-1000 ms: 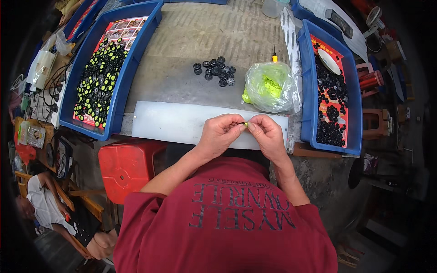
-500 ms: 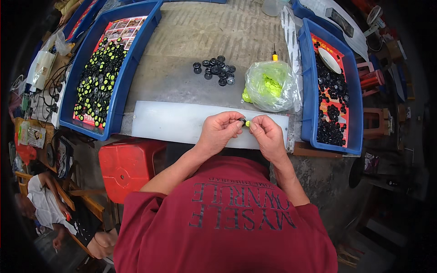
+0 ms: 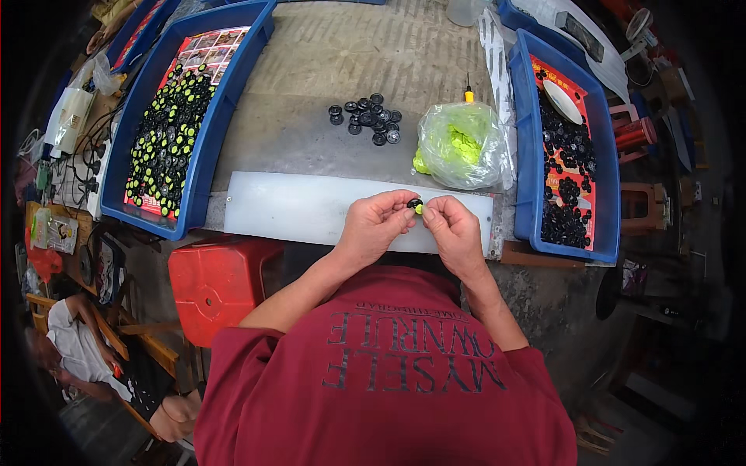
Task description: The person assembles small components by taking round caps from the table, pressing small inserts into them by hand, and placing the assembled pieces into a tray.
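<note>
My left hand and my right hand meet over a white board at the table's near edge. Between their fingertips sits a small black ring with a yellow-green piece in it; both hands pinch it. Beyond the hands lies a heap of small black round parts on the grey table, and to its right a clear bag of yellow-green pieces.
A blue tray on the left holds several black and yellow-green assembled parts. A blue tray on the right holds black parts and a white dish. A red plastic stool stands below the table. Another person sits at lower left.
The small part between my fingertips now shows a black ring around the yellow-green piece. Both hands have stayed in place over the white board.
</note>
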Demonstrator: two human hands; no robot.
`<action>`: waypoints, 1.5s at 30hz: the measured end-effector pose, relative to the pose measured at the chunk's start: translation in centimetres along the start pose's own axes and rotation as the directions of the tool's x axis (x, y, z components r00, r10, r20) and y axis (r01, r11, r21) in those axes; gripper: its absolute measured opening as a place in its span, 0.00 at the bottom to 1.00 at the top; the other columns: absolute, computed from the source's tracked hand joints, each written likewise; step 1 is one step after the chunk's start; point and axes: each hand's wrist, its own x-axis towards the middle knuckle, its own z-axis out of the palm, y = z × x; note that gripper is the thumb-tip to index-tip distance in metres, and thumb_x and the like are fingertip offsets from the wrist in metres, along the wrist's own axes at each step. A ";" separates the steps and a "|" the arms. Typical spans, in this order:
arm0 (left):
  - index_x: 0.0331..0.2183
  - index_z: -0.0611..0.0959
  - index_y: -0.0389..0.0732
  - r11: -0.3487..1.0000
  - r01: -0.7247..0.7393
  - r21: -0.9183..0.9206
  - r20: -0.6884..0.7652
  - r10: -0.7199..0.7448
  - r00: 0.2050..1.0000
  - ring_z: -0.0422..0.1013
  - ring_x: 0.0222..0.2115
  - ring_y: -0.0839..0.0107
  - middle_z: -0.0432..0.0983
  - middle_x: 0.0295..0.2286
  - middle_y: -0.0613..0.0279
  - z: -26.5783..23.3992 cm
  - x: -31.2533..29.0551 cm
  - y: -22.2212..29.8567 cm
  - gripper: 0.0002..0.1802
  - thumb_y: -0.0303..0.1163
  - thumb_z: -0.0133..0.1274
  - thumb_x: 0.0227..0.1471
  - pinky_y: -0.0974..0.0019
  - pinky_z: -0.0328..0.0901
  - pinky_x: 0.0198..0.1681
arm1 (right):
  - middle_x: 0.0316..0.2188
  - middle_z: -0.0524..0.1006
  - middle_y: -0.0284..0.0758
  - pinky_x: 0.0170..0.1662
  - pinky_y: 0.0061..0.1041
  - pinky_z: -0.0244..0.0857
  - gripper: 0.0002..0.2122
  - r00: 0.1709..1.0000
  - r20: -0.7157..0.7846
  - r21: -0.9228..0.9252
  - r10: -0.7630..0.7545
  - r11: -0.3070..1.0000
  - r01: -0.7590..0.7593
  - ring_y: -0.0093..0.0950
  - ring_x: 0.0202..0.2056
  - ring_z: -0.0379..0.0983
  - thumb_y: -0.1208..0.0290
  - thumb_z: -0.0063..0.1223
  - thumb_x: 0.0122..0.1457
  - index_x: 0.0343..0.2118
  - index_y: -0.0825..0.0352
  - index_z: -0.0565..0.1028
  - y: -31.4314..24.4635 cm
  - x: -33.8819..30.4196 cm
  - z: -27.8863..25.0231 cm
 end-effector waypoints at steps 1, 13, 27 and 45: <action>0.37 0.73 0.32 1.000 0.000 0.000 0.000 0.000 1.000 0.67 0.26 0.81 0.71 0.26 0.65 0.0 0.0 0.0 0.13 0.23 0.47 0.46 0.78 0.65 0.29 | 0.20 0.65 0.25 0.26 0.11 0.53 0.06 1.000 0.000 0.000 0.000 1.000 0.000 0.13 0.24 0.57 0.73 0.43 0.54 0.26 0.71 0.66 -0.1 0.0 0.0; 0.38 0.73 0.32 0.994 -0.036 0.104 0.012 0.035 0.999 0.67 0.26 0.81 0.71 0.26 0.65 0.2 -0.1 0.2 0.13 0.22 0.47 0.46 0.78 0.64 0.30 | 0.15 0.67 0.29 0.20 0.16 0.55 0.06 0.992 -0.082 -0.045 -0.097 0.995 0.093 0.14 0.19 0.59 0.73 0.46 0.52 0.23 0.72 0.68 0.2 0.3 0.1; 0.35 0.75 0.32 0.939 -0.159 0.304 -0.026 0.175 0.984 0.66 0.24 0.83 0.70 0.24 0.66 0.5 0.0 -0.3 0.11 0.22 0.49 0.44 0.80 0.63 0.27 | 0.16 0.71 0.35 0.22 0.21 0.60 0.06 0.981 -0.129 -0.185 -0.147 0.975 0.122 0.21 0.19 0.65 0.75 0.49 0.49 0.21 0.72 0.68 -0.3 0.3 0.5; 0.36 0.74 0.31 0.896 -0.320 0.308 0.030 0.327 0.944 0.67 0.25 0.79 0.70 0.26 0.62 0.4 -0.2 -0.6 0.11 0.19 0.44 0.45 0.77 0.64 0.28 | 0.16 0.71 0.37 0.21 0.24 0.61 0.07 0.936 -0.185 -0.440 -0.298 0.877 0.192 0.28 0.18 0.69 0.75 0.53 0.46 0.18 0.70 0.68 -1.3 0.0 0.7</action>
